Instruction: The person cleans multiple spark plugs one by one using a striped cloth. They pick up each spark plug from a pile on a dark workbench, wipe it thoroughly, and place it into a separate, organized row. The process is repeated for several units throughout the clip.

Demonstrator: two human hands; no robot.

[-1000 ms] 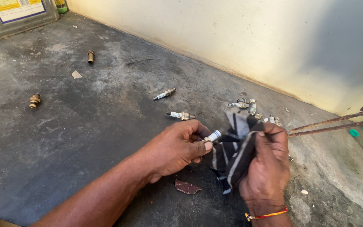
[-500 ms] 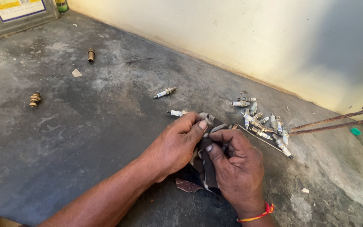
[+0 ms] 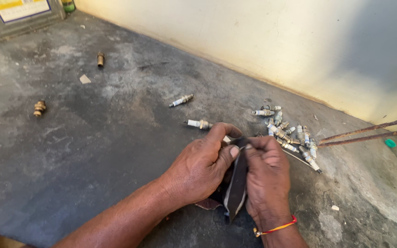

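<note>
Stretching across the whole view is a rough grey concrete floor, stained and dusty, meeting a pale cream wall that runs from upper left down to the right. Taking the pile of spark plugs at the foot of the wall as the landmark: far to its left lies a small brass fitting, and above that, nearer the wall, a second brass piece and a pale scrap. A grey box with a yellow label sits in the far upper-left corner. Closer to the pile's left lie two single spark plugs, one angled up to the right, the other lying almost level with its white end to the left.

Just below and left of the pile, the left hand and the right hand press together around a dark cloth. Both hands are closed on it, thumbs and fingertips pinching its upper end. The cloth is a folded dark grey strip with a paler edge, its long axis running nearly upright in view, upper end between the fingers, lower end hanging toward the floor. Whether a plug sits inside the fold cannot be told. The right wrist wears a red and yellow thread.

Right of the pile, two rusty rods slant up toward the right edge, with a small green cap beside them.
</note>
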